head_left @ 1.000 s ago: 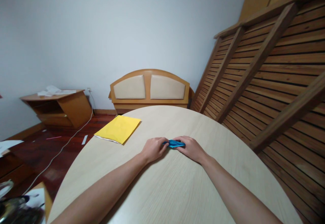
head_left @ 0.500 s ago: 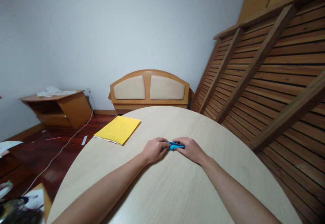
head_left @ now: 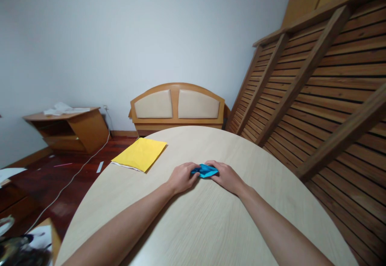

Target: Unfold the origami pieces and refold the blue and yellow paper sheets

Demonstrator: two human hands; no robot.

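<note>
A small piece of folded blue paper (head_left: 207,171) is held just over the middle of the round table (head_left: 211,225). Its layers are spread, showing a hollow with creases inside. On its left end, my left hand (head_left: 183,176) grips with the thumb in front and the fingers behind. My right hand (head_left: 226,176) pinches the right end the same way; some fingertips of both hands are hidden by the paper. To the left on the tabletop lies a stack of yellow paper (head_left: 140,154) with a white edge under it.
Beyond the table stands a wooden headboard (head_left: 177,121) with two cream panels. A slatted wooden frame (head_left: 301,81) leans along the right side. At left are a low desk (head_left: 87,131) with papers on top, and a white cable (head_left: 75,185) across the dark floor.
The blue paper has opened wider, and more of its surface shows between my hands. My left thumb now lies over its front left part. The yellow stack has not moved.
</note>
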